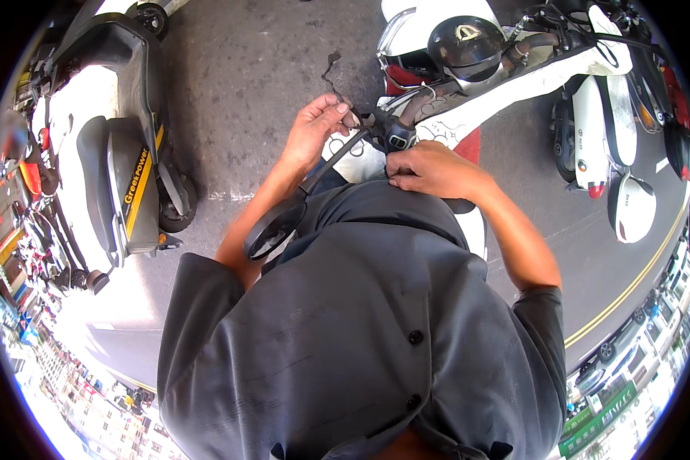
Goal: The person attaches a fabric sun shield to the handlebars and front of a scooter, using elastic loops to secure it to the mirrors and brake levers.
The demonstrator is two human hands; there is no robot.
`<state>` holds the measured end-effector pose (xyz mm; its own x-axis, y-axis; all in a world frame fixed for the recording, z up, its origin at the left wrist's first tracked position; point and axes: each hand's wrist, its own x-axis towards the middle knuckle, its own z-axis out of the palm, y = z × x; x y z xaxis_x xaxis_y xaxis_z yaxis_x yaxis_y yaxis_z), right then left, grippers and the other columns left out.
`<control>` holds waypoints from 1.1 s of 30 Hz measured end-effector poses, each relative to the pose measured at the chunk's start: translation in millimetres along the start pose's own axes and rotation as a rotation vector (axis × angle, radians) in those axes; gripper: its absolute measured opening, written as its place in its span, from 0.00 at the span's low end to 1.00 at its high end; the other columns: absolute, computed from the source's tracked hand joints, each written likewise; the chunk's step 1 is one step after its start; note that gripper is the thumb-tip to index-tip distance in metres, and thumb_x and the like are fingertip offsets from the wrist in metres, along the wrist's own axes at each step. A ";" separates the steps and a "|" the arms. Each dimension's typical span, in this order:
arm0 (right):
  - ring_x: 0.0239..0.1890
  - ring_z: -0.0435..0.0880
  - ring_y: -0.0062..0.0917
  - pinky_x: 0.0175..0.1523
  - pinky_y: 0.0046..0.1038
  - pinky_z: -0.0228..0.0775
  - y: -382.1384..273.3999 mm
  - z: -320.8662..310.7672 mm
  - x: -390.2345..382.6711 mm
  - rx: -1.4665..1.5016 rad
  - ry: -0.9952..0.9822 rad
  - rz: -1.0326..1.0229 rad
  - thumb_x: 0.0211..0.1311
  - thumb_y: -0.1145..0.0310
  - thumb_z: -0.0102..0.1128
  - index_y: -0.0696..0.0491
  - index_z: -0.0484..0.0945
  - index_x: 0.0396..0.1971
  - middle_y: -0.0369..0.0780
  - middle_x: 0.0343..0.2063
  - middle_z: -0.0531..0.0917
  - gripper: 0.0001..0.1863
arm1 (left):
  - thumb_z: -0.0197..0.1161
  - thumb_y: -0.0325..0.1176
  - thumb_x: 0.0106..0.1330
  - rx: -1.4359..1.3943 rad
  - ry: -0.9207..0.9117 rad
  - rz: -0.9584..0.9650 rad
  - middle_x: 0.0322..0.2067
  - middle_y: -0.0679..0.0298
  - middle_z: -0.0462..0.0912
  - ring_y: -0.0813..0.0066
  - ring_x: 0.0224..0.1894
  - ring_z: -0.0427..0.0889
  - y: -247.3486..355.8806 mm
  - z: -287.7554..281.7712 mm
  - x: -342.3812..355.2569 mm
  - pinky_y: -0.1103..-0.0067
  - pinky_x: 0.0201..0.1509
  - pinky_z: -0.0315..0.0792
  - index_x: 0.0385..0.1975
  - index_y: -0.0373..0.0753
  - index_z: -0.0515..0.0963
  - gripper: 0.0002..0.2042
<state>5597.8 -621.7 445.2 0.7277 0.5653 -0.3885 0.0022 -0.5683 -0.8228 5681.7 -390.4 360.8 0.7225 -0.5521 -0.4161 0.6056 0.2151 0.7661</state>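
Note:
My left hand (312,130) is closed, thumb and fingertips pinched together beside a scooter's handlebar. A thin dark wire (330,77) with a small thicker end runs up from these fingers. Against the handlebar sits a black switch housing (399,136). My right hand (439,170) is at the housing's near side, fingers curled and pressed together; whatever they grip is hidden. From the handlebar a mirror stem (333,162) slants back to a round black mirror (276,230) beside my left forearm.
Ahead on the right are a black helmet (468,47), a white helmet (399,38) and a long white panel (521,96). A parked scooter with a black seat (96,169) stands left. Another white scooter (590,134) stands right, before the road's yellow lines (629,295).

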 end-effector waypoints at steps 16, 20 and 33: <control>0.31 0.83 0.42 0.38 0.42 0.70 8.3 53.1 38.7 0.045 -0.020 -0.060 0.59 0.63 0.59 0.54 0.79 0.31 0.46 0.26 0.83 0.10 | 0.60 0.31 0.70 -0.403 -0.014 -0.170 0.43 0.63 0.80 0.71 0.48 0.81 -62.7 5.9 -56.7 0.72 0.54 0.76 0.50 0.38 0.74 0.11; 0.31 0.83 0.42 0.39 0.43 0.71 11.1 77.5 41.3 -0.117 0.143 -0.062 0.60 0.63 0.59 0.54 0.80 0.32 0.46 0.26 0.83 0.09 | 0.62 0.34 0.69 -0.163 -0.086 -0.162 0.40 0.67 0.78 0.77 0.44 0.78 -45.3 5.1 -57.9 0.76 0.52 0.72 0.47 0.38 0.75 0.11; 0.29 0.83 0.26 0.37 0.28 0.72 -2.7 20.4 29.1 0.147 0.566 0.211 0.66 0.66 0.59 0.57 0.81 0.41 0.42 0.27 0.84 0.11 | 0.61 0.28 0.69 0.374 -0.172 -0.181 0.31 0.72 0.82 0.87 0.32 0.76 -20.6 -40.9 -25.8 0.84 0.37 0.72 0.43 0.35 0.82 0.07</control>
<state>5604.9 -591.5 427.7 0.9532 0.0219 -0.3015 -0.2463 -0.5221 -0.8165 5664.2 -347.6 335.7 0.5309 -0.6864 -0.4970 0.5321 -0.1865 0.8259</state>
